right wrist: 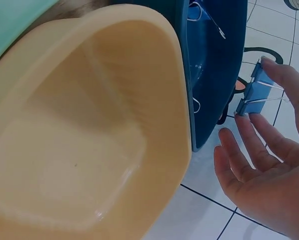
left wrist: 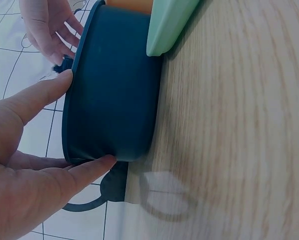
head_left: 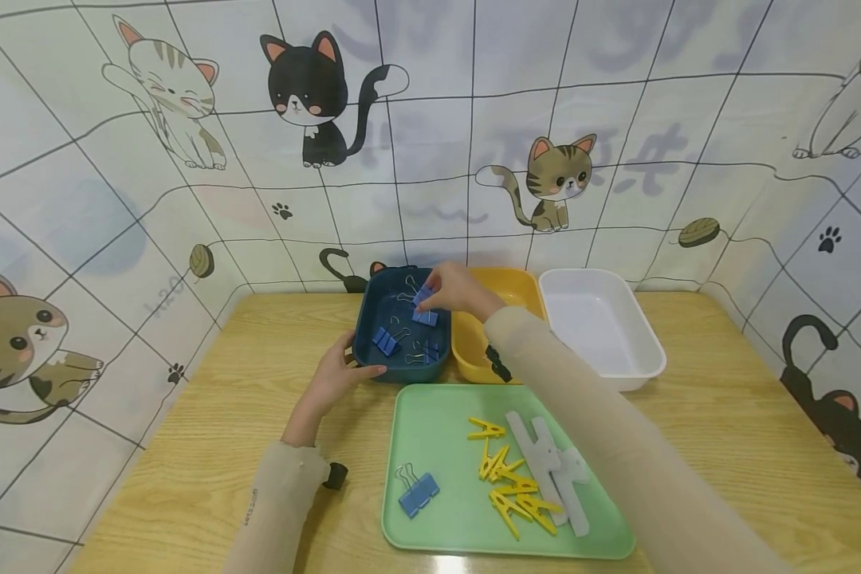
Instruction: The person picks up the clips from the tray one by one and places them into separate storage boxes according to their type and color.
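Note:
My right hand (head_left: 459, 288) pinches a blue binder clip (right wrist: 260, 92) between thumb and fingertips, above the far right part of a dark blue bin (head_left: 373, 299). Several blue binder clips with silver wire handles lie in that bin, among them one clip (head_left: 386, 341) toward its left. My left hand (head_left: 336, 379) touches the bin's near left corner; in the left wrist view its thumb and fingers lie nearly straight against the rim and outer wall. Another blue binder clip (head_left: 418, 494) rests on a green tray (head_left: 430, 414) in front of the bins.
To the right of the blue bin stand a yellow bin (head_left: 466, 343) and a white bin (head_left: 595, 319). Yellow clothespins (head_left: 502, 462) and light grey flat clips (head_left: 545, 466) lie on the tray's right half. A cat-patterned wall covering (head_left: 430, 159) rises behind the wooden table (head_left: 215, 446).

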A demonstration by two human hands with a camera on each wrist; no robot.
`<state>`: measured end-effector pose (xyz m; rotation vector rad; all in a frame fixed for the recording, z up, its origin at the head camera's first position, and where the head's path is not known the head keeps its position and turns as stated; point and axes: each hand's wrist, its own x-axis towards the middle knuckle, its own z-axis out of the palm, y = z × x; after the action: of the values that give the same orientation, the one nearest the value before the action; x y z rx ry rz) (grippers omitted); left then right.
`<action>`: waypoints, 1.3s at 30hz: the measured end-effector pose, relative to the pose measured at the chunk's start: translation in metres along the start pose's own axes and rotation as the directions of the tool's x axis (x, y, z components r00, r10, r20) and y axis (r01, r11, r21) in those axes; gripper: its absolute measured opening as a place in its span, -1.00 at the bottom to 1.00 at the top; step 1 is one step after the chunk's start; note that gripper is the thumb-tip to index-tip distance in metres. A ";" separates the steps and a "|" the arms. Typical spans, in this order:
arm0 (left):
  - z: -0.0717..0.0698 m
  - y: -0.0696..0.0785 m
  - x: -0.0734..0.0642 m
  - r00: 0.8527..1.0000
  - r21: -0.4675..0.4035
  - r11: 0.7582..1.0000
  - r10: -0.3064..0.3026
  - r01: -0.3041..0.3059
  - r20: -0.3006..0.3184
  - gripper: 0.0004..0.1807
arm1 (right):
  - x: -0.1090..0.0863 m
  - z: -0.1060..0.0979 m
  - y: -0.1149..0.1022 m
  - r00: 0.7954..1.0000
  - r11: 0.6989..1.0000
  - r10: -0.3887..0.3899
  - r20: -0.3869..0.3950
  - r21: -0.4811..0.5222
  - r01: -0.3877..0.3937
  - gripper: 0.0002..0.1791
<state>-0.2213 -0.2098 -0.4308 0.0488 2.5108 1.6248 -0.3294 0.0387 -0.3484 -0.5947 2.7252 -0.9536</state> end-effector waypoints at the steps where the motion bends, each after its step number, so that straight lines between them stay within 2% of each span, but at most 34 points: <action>1: 0.000 0.000 0.000 1.000 0.004 1.000 0.001 -0.001 0.000 -0.01 | 0.000 0.001 0.000 1.000 1.000 -0.001 0.002 0.001 0.001 -0.32; 7: 0.000 0.001 -0.001 1.000 -0.008 1.000 -0.001 0.001 -0.001 -0.01 | -0.002 0.000 0.000 1.000 1.000 0.001 0.022 0.020 -0.002 -0.21; 18: 0.000 0.001 -0.002 1.000 -0.015 1.000 -0.002 0.002 -0.003 -0.01 | -0.011 -0.003 0.008 0.998 0.998 -0.050 0.035 0.045 0.049 -0.25; 22: 0.001 0.001 -0.002 1.000 -0.019 1.000 0.005 -0.005 0.000 -0.03 | -0.016 -0.002 0.011 0.996 0.997 -0.078 0.034 0.025 0.078 -0.24; 30: 0.000 0.002 -0.002 1.000 -0.015 1.000 0.002 -0.002 -0.002 -0.01 | -0.032 -0.001 0.010 0.993 0.993 -0.104 0.047 0.062 0.101 -0.26; 39: 0.001 0.001 -0.001 1.000 -0.014 1.000 0.001 -0.001 -0.004 -0.02 | -0.051 0.006 0.014 0.991 0.985 -0.132 0.015 0.117 0.130 -0.29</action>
<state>-0.2199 -0.2080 -0.4299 0.0451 2.5030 1.6445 -0.2857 0.0678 -0.3593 -0.7655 2.6159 -1.1200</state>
